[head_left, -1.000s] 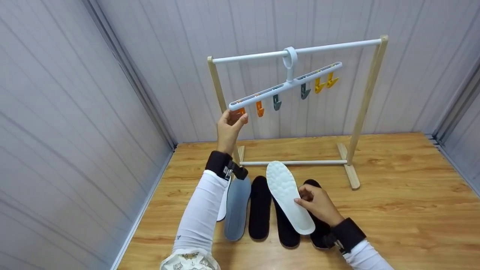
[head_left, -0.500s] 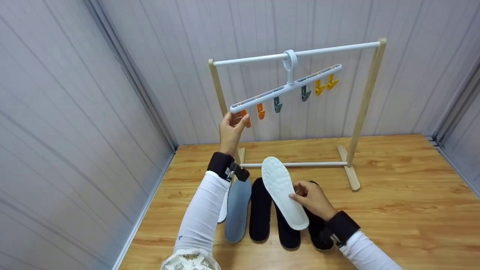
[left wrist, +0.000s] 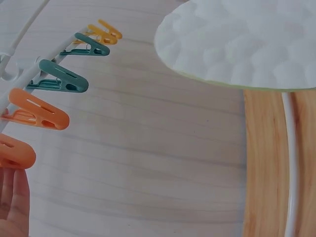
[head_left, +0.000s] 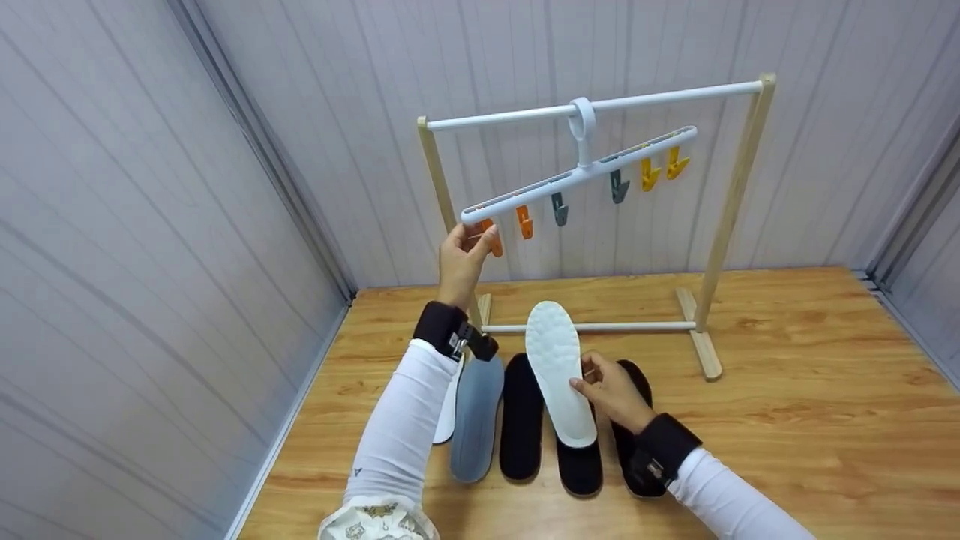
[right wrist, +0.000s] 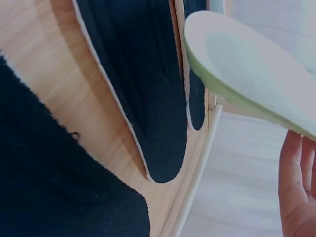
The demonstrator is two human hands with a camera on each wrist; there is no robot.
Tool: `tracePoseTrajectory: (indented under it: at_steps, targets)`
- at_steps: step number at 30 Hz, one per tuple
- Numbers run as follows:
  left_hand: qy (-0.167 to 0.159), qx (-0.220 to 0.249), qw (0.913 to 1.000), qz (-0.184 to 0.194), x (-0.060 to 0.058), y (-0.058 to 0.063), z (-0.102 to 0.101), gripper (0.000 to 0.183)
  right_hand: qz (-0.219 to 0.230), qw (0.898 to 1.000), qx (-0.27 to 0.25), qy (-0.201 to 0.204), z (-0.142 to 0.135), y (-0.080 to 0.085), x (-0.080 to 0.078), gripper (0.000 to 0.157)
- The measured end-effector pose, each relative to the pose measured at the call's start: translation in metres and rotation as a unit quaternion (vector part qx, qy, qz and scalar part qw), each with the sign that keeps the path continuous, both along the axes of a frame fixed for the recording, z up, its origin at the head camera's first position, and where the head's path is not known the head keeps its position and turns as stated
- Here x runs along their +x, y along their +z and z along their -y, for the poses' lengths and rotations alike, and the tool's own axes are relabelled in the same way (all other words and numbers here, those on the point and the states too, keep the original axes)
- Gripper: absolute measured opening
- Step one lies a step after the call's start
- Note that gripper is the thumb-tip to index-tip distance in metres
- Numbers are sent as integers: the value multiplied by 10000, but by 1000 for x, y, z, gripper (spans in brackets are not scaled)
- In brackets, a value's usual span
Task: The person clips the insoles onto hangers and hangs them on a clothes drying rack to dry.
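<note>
A white insole point(head_left: 553, 360) with a bumpy front half is held up over the black insoles, toe end pointing away. My right hand point(head_left: 619, 394) pinches its right edge between thumb and fingers; the right wrist view shows fingers point(right wrist: 292, 170) under its pale green side. A white clip hanger point(head_left: 536, 193) hangs tilted from the rack. At its lower left end my left hand point(head_left: 460, 264) grips the outermost orange clip point(head_left: 493, 240). In the left wrist view, the fingertips meet that orange clip point(left wrist: 17, 152) from below.
Another orange clip point(head_left: 524, 223), grey-green clips point(head_left: 559, 210) and yellow clips point(head_left: 649, 175) hang along the hanger. A wood-and-white rack point(head_left: 739, 202) stands near the back wall. Below lie a grey insole point(head_left: 477, 420), black insoles point(head_left: 521, 420) and a partly hidden white insole point(head_left: 445, 416).
My right hand has moved left and away from me with the white insole, which now points straighter ahead. The left hand stays at the orange clip while the hanger shifts slightly.
</note>
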State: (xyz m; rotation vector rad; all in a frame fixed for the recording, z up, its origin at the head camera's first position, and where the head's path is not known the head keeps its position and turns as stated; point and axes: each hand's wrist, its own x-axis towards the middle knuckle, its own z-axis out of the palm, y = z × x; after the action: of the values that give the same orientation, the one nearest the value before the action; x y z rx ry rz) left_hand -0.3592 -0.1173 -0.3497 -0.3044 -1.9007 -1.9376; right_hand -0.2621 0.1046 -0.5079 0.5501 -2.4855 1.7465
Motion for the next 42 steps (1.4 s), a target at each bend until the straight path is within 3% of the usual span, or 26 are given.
tracePoseTrajectory:
  at_steps: [8,13,20,27,42]
  targets:
    - [-20,-136,9998,143,-1,5,1,35,278,9991,-325,53,8,7,-7,23]
    - [151,-200,9995,189,0,4,2,31,395,9985,-350,128,17,8,-7,22]
    - [287,91,9995,52,2,5,-1,24,285,9993,-239,91,19,12,-9,21]
    - [281,96,9996,-8,2,11,-6,24,213,9993,-270,153,22,55,7,18]
    - [333,163,9990,236,-1,14,-6,21,637,9941,-847,210,32,60,0,22]
